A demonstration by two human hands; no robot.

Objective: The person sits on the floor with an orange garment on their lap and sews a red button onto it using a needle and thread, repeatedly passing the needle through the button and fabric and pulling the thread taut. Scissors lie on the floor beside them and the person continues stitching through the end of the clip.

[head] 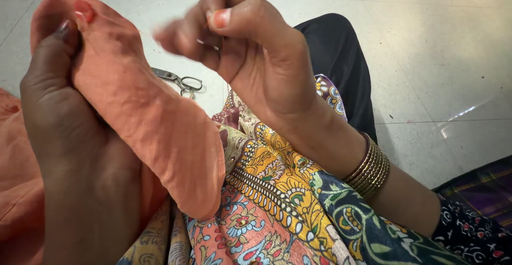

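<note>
My left hand grips a fold of orange cloth, thumb and fingertip pinching its top edge near the upper left. My right hand is raised just to the right of that edge, fingers pinched together as if on something thin; a needle or thread is too small and blurred to make out. Several gold bangles ring my right wrist. More orange cloth spills down at the left edge.
Scissors lie on the pale tiled floor behind the cloth. A bright patterned garment covers my lap, and a dark trouser leg stretches out beyond my right hand.
</note>
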